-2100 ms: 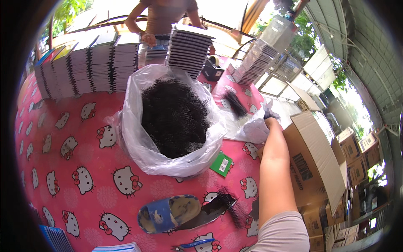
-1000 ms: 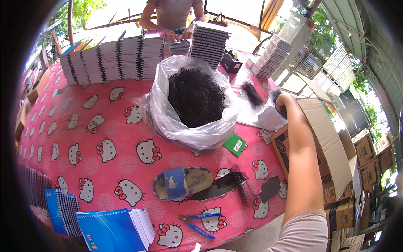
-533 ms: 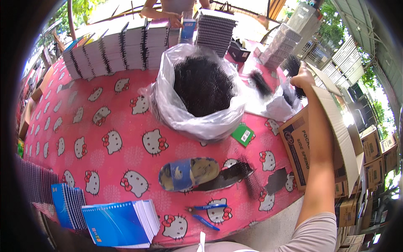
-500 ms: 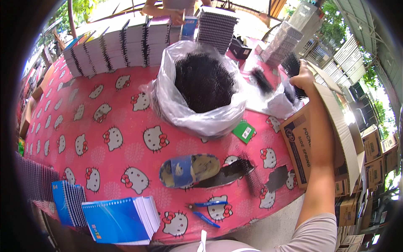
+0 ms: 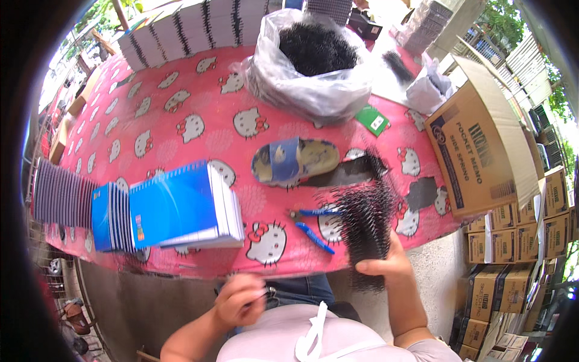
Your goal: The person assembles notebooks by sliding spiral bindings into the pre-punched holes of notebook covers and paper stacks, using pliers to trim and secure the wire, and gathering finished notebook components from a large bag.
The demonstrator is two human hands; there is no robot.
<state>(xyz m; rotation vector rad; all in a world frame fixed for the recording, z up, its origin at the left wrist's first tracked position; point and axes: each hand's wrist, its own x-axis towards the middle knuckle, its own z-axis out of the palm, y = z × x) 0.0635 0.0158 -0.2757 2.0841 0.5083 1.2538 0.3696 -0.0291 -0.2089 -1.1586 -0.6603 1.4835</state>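
A bundle of black plastic binding coils (image 5: 365, 223) stands upright over the table's front edge, with my right hand (image 5: 389, 263) closed around its lower end. My left hand (image 5: 242, 297) is at my waist, fingers curled in and slightly blurred; whether anything is in them is hidden. Between my hands and farther in lie blue-handled pliers (image 5: 315, 235), opened out on the tablecloth. Behind them is a worn blue and tan slipper (image 5: 295, 161), with more loose black coils (image 5: 377, 166) to its right. To the left sits a stack of blue spiral notebooks (image 5: 175, 208).
A clear plastic bag (image 5: 307, 99) full of black coils stands at the back. A cardboard box (image 5: 473, 151) is at the right, a green card (image 5: 372, 120) left of it. Bound paper stacks (image 5: 193, 30) line the far left. Stacked cartons (image 5: 512, 241) stand beyond the table.
My right hand has come back from the box at the far right with the coil bundle, now near my body. My left hand has come into view. The view has tilted down.
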